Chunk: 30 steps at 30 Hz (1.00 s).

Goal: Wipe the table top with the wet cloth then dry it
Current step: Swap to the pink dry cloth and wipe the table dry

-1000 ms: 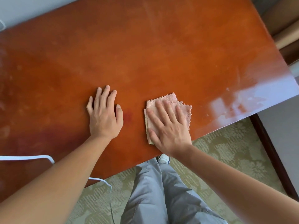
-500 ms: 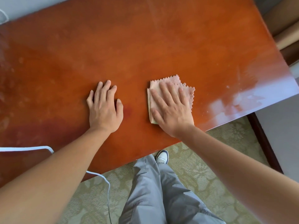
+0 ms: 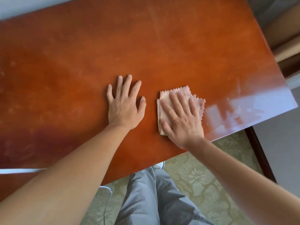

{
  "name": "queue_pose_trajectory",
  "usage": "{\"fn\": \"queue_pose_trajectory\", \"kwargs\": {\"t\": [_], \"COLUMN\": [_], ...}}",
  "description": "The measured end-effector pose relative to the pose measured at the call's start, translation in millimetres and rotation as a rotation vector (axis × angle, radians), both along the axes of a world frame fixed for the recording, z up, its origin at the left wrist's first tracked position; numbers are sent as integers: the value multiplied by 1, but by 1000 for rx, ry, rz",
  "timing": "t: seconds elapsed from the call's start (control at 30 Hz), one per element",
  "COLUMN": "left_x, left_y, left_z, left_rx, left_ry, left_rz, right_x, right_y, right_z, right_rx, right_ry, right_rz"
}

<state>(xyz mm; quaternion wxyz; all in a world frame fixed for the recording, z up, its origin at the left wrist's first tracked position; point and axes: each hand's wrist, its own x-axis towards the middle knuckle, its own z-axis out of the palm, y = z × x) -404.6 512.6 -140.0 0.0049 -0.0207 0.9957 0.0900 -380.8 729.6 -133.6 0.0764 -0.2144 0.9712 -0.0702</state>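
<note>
Reddish-brown lacquered wood fills most of the view: the table top, seen from above by a person standing at its near edge. The right hand lies flat, fingers straight and slightly spread, pressing on a folded pink cloth with zigzag edges. The cloth sits toward the near right part of the table, close to the near edge and just left of a pale glare patch that runs along the right corner. The left hand rests palm down on the bare wood just left of the cloth, fingers straight and spread, holding nothing; a narrow strip of wood separates it from the cloth. Wide bare surface stretches to the far edge and to the left, marked with faint cloudy smears. A white cable crosses the near left part of the table and drops over the edge. Below the near edge are grey trousers, the tip of a shoe and a green patterned carpet.
</note>
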Motion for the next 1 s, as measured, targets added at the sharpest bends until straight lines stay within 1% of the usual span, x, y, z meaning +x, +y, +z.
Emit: {"fn": "queue_pose_trajectory", "kwargs": {"t": [0.13, 0.23, 0.37, 0.53, 0.63, 0.87, 1.0], "left_x": [0, 0, 1, 2, 1, 1, 1], "left_y": [-1, 0, -1, 0, 1, 1, 2], "left_z": [1, 0, -1, -1, 0, 2, 4], "left_rx": [8, 7, 26, 53, 42, 28, 23], "left_ry": [14, 10, 44, 69, 64, 41, 22], "left_rz": [2, 2, 12, 15, 21, 24, 25], "right_x": [-55, -81, -74, -22, -11, -24, -67], "right_y": [-13, -23, -24, -17, -18, -21, -28], "right_z": [-4, -4, -1, 0, -1, -1, -1], "right_rx": [31, 49, 15, -13, -13, -11, 25], "right_ry": [-4, -22, -22, -12, -4, -9, 1], "right_rz": [5, 0, -4, 20, 6, 34, 71]}}
